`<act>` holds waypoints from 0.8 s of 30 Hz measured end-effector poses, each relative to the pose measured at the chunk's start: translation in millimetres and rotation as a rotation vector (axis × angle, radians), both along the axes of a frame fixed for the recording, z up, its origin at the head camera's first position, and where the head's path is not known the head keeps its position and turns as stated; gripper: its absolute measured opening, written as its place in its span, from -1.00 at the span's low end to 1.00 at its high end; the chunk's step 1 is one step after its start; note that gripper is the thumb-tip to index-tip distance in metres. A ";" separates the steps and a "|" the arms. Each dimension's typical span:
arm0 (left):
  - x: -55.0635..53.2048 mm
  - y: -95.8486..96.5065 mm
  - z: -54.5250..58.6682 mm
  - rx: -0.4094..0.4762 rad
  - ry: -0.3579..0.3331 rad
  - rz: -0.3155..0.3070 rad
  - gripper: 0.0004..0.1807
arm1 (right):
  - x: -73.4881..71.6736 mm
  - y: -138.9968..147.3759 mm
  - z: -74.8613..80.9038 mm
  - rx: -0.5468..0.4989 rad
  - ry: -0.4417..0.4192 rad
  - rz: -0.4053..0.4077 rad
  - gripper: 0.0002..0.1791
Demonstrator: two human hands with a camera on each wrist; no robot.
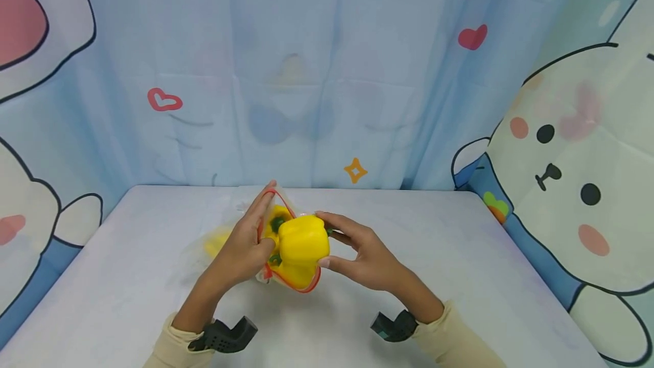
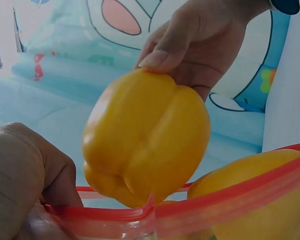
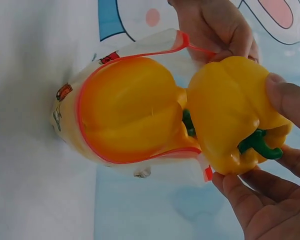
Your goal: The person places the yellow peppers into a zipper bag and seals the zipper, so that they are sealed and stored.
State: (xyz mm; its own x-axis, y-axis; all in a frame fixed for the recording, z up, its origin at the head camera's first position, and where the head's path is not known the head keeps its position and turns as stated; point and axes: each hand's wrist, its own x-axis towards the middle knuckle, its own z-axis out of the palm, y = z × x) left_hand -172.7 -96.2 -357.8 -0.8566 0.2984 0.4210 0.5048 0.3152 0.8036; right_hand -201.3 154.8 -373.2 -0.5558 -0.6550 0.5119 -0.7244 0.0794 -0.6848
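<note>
A yellow bell pepper (image 1: 305, 237) with a green stem is gripped by my right hand (image 1: 369, 254), thumb on one side and fingers on the other. The pepper is at the mouth of a clear zip bag (image 3: 132, 162) edged in red. My left hand (image 1: 247, 251) holds the bag by its rim, the thumb curled over the edge in the head view. Inside the bag sits another yellow pepper (image 3: 130, 105), and green stems show beside it. In the left wrist view the held pepper (image 2: 145, 135) hangs over the red rim (image 2: 230, 200).
The bag lies over a white table (image 1: 409, 277). A hazy yellow shape (image 1: 217, 241) shows to the left of my left hand. Behind the table hangs a light blue curtain (image 1: 317, 129) with cartoon prints.
</note>
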 end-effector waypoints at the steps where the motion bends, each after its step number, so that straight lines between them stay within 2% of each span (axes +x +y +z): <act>1: 0.2 0.2 0.4 0.000 0.001 -0.001 -0.08 | 2.1 -1.7 2.8 0.000 0.011 -0.005 -0.22; 4: 1.7 1.4 1.6 -0.006 0.003 -0.005 -0.07 | 8.9 -7.7 11.4 -0.005 0.049 -0.012 -0.23; 7: 3.4 3.5 2.7 -0.014 0.007 -0.012 -0.07 | 11.9 -12.4 12.8 -0.005 0.071 -0.027 -0.22; 14: 3.6 7.0 1.0 -0.050 0.008 0.000 -0.07 | 0.4 -15.3 -8.8 0.032 0.148 -0.069 -0.17; 24: 2.0 9.1 -3.4 -0.076 0.054 0.013 -0.07 | -3.4 -28.2 -15.4 0.069 0.231 -0.092 -0.13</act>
